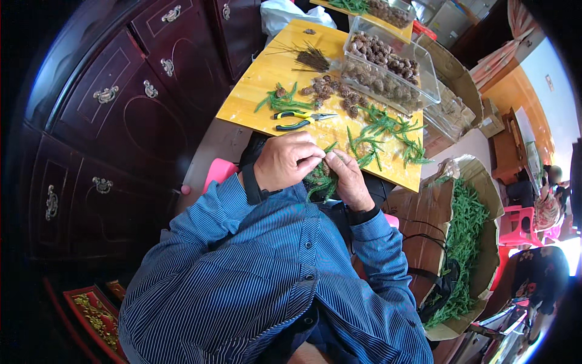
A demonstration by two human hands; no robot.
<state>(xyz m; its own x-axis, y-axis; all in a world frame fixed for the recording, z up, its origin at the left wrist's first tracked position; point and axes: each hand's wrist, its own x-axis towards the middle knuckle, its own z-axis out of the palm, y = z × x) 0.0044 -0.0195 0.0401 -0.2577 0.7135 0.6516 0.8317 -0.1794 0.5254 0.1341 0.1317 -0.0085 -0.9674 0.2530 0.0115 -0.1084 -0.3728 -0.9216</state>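
Note:
Close in front of my chest, at the table's near edge, both hands meet over a bunch of green artificial pine sprigs (320,183) with brown bits among the needles. My left hand (288,159) is closed, its thumb and forefinger pinching the top of the bunch. Against the other side, my right hand (350,181) grips the bunch between thumb and curled fingers. The fingertips partly hide the stems. Just beyond my hands lie yellow-and-black pliers (297,119), their jaws pointing right. Loose green sprigs (367,145) lie to the right, and another sprig with a pine cone (281,96) lies farther left.
Pine cones (351,100) lie on the yellow table (254,79) beside a clear bin (424,91) of cones. Dark wires (311,59) lie at the back. A cardboard box (461,242) of green sprigs stands at right, dark cabinets (121,121) at left. A person (539,273) is at far right.

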